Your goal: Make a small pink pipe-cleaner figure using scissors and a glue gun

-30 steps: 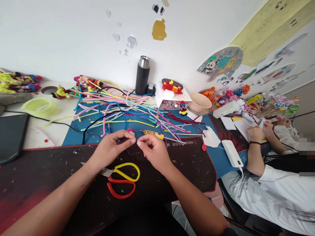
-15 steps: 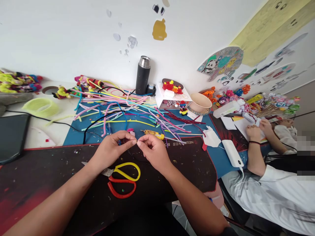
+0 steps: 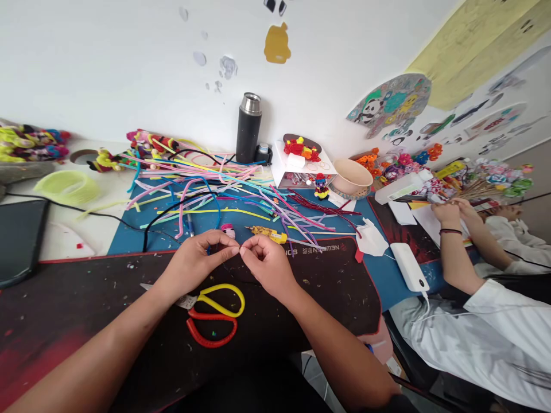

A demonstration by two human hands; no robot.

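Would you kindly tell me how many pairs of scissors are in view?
1: the yellow-and-red scissors lie on the dark mat, partly covered by the person's left wrist. Others may be hidden under things.

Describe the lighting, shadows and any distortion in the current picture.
Head view: soft, bright light; faint shadow on the wall right of the black flask; wide-angle stretch toward the edges; hands reasonably sharp, though anything pinched between them is too small to tell.

Red-and-yellow scissor handles point(image 3: 215, 316), black flask point(image 3: 247, 136), beige bowl point(image 3: 350, 176)
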